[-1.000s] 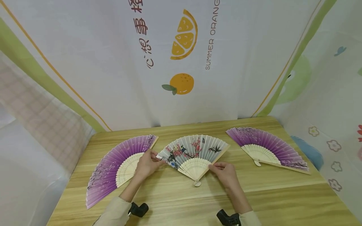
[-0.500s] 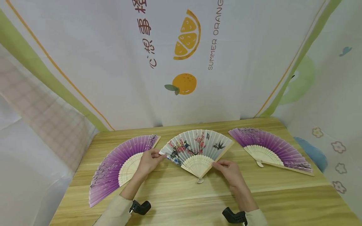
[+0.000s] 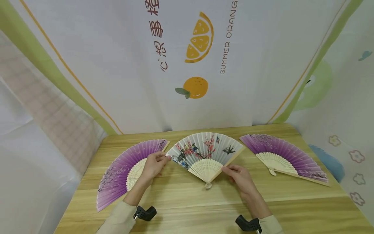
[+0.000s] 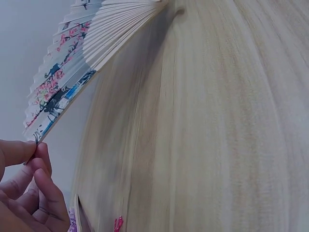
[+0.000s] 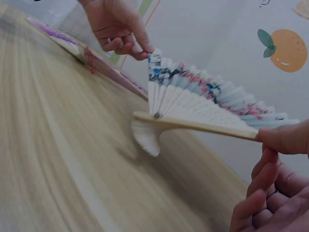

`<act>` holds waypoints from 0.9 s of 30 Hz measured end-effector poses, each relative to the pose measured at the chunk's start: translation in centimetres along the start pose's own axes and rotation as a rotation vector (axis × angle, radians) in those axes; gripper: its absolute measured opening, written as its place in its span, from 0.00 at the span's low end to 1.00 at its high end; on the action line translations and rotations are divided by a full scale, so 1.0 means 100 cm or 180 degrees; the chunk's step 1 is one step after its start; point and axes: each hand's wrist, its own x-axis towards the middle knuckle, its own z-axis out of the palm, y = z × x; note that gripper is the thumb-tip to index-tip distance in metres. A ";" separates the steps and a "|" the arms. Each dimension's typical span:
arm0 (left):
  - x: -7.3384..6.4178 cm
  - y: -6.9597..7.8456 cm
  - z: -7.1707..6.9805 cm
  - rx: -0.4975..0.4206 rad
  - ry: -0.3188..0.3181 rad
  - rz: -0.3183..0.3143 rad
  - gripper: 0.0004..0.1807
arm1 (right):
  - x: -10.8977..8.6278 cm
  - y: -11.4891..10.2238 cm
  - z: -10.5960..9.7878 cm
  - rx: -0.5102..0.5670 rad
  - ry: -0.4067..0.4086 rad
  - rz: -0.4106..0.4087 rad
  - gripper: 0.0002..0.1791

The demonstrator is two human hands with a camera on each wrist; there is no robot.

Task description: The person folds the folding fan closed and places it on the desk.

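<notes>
A white folding fan with pink blossoms and a dark swallow is spread wide between both hands, raised off the table in the wrist views. The left hand pinches its left outer corner between thumb and fingers, also clear in the left wrist view. Along the right guard stick, the right hand grips with thumb above and fingers below, as the right wrist view shows. The fan's pivot points toward the person. Behind the left hand lies an open purple fan, partly covered by that hand and forearm.
A second purple fan lies open at the right of the wooden table. A printed cloth hangs along the table's back edge. Black camera mounts sit on both wrists. A small red tassel shows near the left purple fan.
The white fan has been lifted and tilted up toward the back, both hands keeping their hold. The whole head view has shifted slightly, so the scene sits further right.
</notes>
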 end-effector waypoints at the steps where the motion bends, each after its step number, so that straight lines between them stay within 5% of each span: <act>1: 0.000 0.001 0.000 -0.0017 0.0005 0.0002 0.09 | 0.000 0.000 0.000 0.0067 -0.0029 -0.0011 0.09; 17: -0.001 0.001 0.004 -0.0075 -0.0015 0.0146 0.08 | 0.010 0.011 -0.012 0.0627 -0.0455 -0.0092 0.07; 27: -0.003 0.001 0.002 -0.0112 0.0015 0.0171 0.08 | 0.010 0.012 -0.012 0.0698 -0.0420 -0.0140 0.07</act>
